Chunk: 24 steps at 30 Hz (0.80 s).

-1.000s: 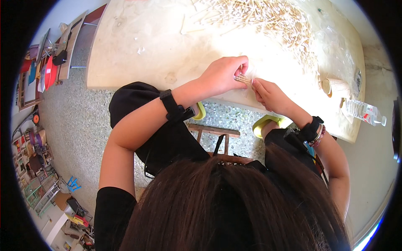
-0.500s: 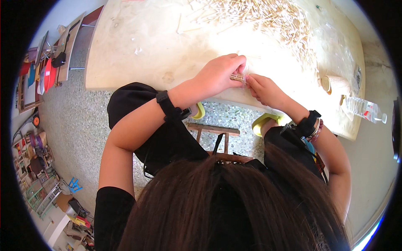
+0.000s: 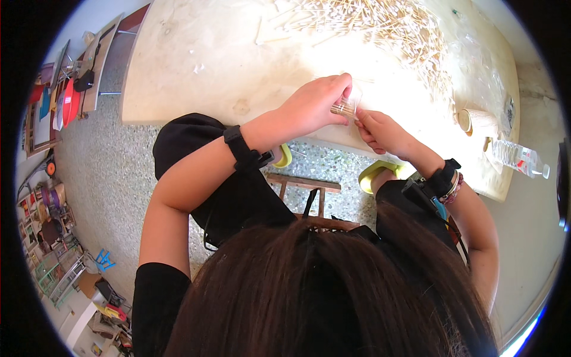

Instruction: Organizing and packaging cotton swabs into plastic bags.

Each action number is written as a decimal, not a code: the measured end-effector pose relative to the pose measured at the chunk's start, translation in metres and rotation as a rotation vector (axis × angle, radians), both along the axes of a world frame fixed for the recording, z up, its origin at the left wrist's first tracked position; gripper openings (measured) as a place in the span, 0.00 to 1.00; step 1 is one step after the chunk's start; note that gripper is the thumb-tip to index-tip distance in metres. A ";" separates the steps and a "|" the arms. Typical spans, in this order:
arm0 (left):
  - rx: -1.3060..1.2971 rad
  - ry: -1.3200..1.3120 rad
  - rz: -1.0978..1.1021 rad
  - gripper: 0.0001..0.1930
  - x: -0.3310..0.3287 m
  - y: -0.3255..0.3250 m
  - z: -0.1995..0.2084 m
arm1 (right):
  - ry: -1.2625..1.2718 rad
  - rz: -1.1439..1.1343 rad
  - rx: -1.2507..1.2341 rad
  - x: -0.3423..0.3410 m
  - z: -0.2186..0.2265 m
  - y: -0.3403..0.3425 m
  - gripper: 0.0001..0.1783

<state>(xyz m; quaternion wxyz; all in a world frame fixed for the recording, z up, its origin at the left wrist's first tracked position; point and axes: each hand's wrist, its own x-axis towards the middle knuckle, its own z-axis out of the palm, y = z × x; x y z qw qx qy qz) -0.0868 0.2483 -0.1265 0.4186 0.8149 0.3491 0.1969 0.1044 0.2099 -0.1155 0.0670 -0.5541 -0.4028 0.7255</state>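
Over the front edge of the pale table (image 3: 184, 98), my left hand (image 3: 312, 110) is closed round a small bundle of cotton swabs (image 3: 343, 108) in clear plastic. Thin wooden sticks show between its thumb and fingers. Just to the right, my right hand (image 3: 385, 132) pinches the edge of the clear plastic wrapping (image 3: 357, 98), its thumb and forefinger together. Glare hides whether the wrapping is sealed. Beyond both hands spreads a large loose pile of cotton swabs (image 3: 416, 44).
Clear plastic bags (image 3: 479, 74) lie at the table's right side, near a beige cylinder (image 3: 480, 122) on its side and a clear plastic bottle (image 3: 516, 156). A wooden stool (image 3: 303, 182) is below the table edge. Shelves and clutter (image 3: 53, 232) line the far left.
Both hands have shifted slightly right. My right fingers have drawn a little away from the left hand, and more of the bundle shows between them.
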 end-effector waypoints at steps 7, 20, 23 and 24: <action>0.067 -0.038 0.010 0.21 0.006 0.000 -0.005 | -0.128 0.090 0.321 -0.003 -0.014 -0.001 0.23; -0.053 -0.059 0.021 0.24 0.001 0.006 0.001 | -0.260 0.183 0.454 -0.016 -0.003 0.008 0.24; -0.227 -0.016 -0.041 0.24 -0.010 0.020 0.011 | -0.198 0.156 0.314 -0.010 0.002 0.009 0.21; -0.032 0.020 -0.022 0.25 -0.013 0.025 0.014 | -0.152 0.132 0.194 -0.006 0.003 0.009 0.20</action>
